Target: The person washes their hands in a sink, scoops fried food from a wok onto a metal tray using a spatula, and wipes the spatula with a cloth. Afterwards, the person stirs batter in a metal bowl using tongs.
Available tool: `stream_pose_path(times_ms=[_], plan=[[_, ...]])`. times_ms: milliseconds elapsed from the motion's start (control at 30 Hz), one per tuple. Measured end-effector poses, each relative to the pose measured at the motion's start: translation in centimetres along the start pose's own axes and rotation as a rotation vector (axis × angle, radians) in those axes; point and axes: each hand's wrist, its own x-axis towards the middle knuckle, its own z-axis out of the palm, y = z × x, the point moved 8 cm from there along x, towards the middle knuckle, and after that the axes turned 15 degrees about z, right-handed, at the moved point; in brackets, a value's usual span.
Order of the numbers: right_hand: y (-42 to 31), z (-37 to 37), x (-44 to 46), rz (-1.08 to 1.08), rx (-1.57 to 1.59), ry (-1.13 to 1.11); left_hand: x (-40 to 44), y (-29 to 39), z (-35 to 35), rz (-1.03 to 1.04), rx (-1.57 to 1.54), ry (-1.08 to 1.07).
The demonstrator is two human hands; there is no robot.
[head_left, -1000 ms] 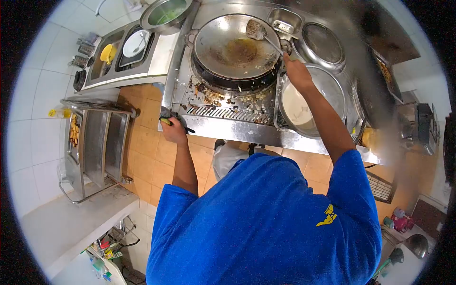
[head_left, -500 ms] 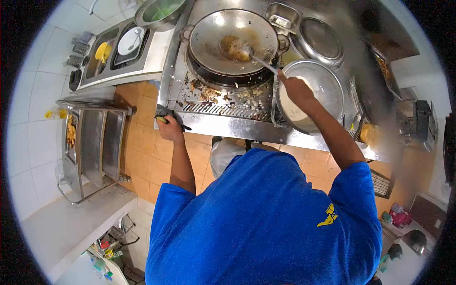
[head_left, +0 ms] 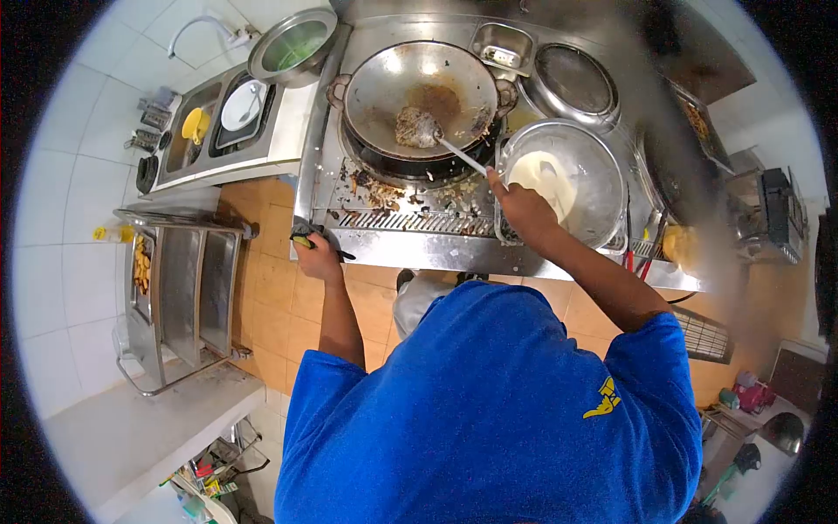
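Observation:
My right hand is wrapped round the pale handle of a wok spatula. Its head, partly hidden by clumped brown food, rests low in the near part of the large wok. Browned residue and oily bits coat the wok's bottom. Beside my right forearm is a steel bowl holding a creamy white mix. At the stove's front left corner, my left hand is closed on a dark object with a yellow-green edge; its kind is unclear.
Food scraps litter the stove top before the wok. A round steel lid and a small steel pan lie behind the bowl. Left are a sink, a pot with green contents and a metal trolley.
My right hand and the spatula have moved left and nearer, bringing the food clump to the wok's near side. My left hand keeps its hold at the stove corner. The view has shifted slightly.

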Motion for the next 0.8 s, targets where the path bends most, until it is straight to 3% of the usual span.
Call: stream_pose_path(times_ms=[567, 800], plan=[[-0.2, 0.1, -0.3, 0.062, 0.017, -0.053, -0.2, -0.7, 0.6, 0.049, -0.014, 0.026], [-2.9, -3.3, -3.6, -0.124, 0.110, 0.015, -0.1, 0.1, -0.2, 0.006, -0.089, -0.003]])
